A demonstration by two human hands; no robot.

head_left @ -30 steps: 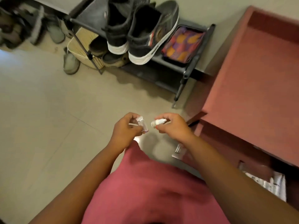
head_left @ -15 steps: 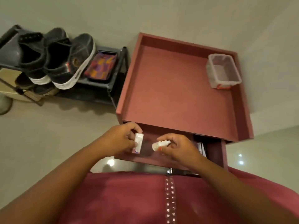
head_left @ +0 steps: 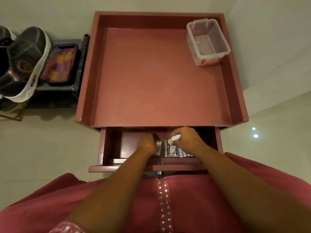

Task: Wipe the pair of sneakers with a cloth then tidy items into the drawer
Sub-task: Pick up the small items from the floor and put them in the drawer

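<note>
1. Right hand (head_left: 186, 140) curled round a small white bottle (head_left: 175, 137), capped end poking out to the left, held above the right part of the open drawer (head_left: 111, 148).
2. Left hand (head_left: 146, 145) pinching a small clear, shiny packet (head_left: 158, 147), flat and roughly rectangular, down inside the drawer near the middle.
3. Half a second back, both hands hovering at the drawer's front edge with the same two items; now reaching further in and lower, inside the drawer. A second back, same items held out over the floor, well away from the cabinet.
4. Just below the right hand, a row of printed white packs (head_left: 176, 152) standing on edge along the drawer's front right, glossy with blue lettering too small to read.
5. Drawer itself painted reddish-brown wood, boxy, with a thin upright divider (head_left: 165, 147) between the hands.
6. Above it, cabinet top (head_left: 151, 78) in the same matte red-brown, flat with a raised rim all round.
7. Back right corner of that top: a clear plastic tub (head_left: 207, 42), rectangular with rounded corners, orange-red clip on the near side.
8. Off to the left, pair of sneakers (head_left: 25, 63) on a dark metal shoe rack (head_left: 79, 68): dark grey perforated uppers, chunky white rubber soles.
9. Right beside the sneakers, a colourful patterned cloth (head_left: 58, 64) lying in a black tray on the same rack.
10. Pale smooth floor tiles (head_left: 42, 148) all around, glossy enough to bounce back light spots on the right.
</note>
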